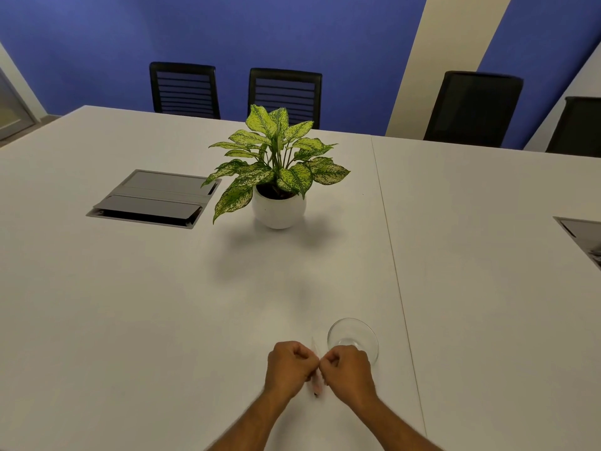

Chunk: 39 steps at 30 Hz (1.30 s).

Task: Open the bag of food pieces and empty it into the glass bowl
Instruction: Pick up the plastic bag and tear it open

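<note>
The bag (317, 380) hangs pinched between both fists, its long axis running toward and away from the person; left hand (290, 369) and right hand (347, 372) clamp opposite sides of its top; the glass bowl (353, 336) sits just beyond the right hand, nearer that side.

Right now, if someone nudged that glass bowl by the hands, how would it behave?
The bowl looks like clear glass with nothing visible in it, so it is probably fragile and rigid. It sits on a smooth white table, so a push would likely slide it rather than tip it, since it looks wide and low. The right hand hides its near edge.
</note>
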Each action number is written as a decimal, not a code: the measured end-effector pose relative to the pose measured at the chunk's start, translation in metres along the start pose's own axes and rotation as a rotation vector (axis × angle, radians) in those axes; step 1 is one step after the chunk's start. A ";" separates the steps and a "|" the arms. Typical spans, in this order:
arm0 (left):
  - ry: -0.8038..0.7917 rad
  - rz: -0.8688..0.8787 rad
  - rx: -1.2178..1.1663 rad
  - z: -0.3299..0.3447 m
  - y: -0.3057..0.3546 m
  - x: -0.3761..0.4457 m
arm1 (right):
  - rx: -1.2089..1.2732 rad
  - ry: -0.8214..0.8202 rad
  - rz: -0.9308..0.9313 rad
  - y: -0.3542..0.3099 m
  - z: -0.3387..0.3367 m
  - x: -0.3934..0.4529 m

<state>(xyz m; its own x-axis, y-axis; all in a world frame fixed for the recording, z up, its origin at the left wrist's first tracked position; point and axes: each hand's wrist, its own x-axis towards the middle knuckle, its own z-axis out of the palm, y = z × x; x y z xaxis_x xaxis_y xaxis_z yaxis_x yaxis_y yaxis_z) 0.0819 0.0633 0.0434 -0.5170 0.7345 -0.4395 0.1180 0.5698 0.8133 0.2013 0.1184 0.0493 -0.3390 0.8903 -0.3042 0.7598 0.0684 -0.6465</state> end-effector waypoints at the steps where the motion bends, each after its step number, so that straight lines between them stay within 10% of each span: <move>1: 0.009 0.017 0.037 0.000 0.002 0.000 | -0.025 0.006 -0.013 -0.001 0.000 0.000; 18: 0.103 0.038 0.253 -0.017 0.015 -0.004 | -0.338 0.104 -0.113 -0.008 -0.024 0.004; 33: 0.061 0.065 0.025 -0.026 -0.013 -0.002 | -0.544 -0.162 -0.220 -0.029 -0.012 -0.002; 39: -0.207 0.171 0.307 -0.036 -0.041 0.000 | -0.610 -0.188 -0.256 -0.037 -0.024 -0.001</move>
<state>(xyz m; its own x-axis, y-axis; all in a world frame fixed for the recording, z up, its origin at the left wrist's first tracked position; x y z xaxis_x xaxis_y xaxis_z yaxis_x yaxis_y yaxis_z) 0.0461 0.0262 0.0237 -0.2903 0.8690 -0.4007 0.4514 0.4936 0.7433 0.1870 0.1257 0.0903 -0.5980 0.7227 -0.3464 0.8008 0.5563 -0.2218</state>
